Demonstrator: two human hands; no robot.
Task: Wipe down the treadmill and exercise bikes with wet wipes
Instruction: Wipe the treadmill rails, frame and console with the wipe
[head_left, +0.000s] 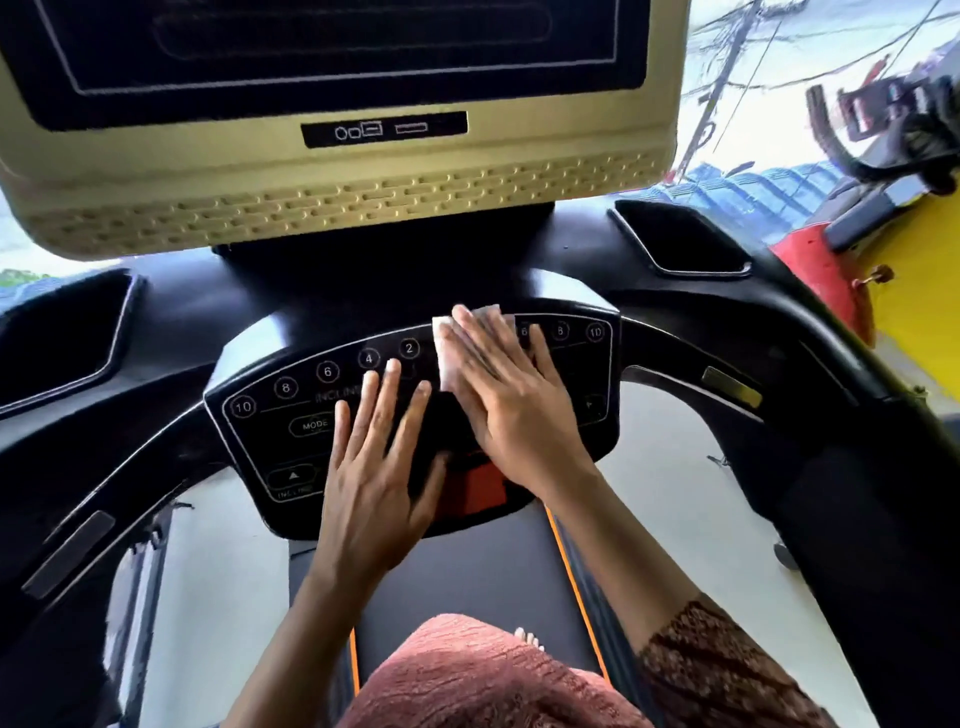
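While flat, wipe (445, 357) under grip (511, 402) (right)

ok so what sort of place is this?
Probably a gym or fitness room: a treadmill control panel with numbered incline buttons, its screen above, and another exercise machine at the right.

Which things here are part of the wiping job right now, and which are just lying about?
In the job: wet wipe, pressed flat by the right hand; left hand resting on the control panel; treadmill screen.
Just about: red and yellow frame at right; dark handlebars at far right, perhaps a bike for later; blue roof outside.
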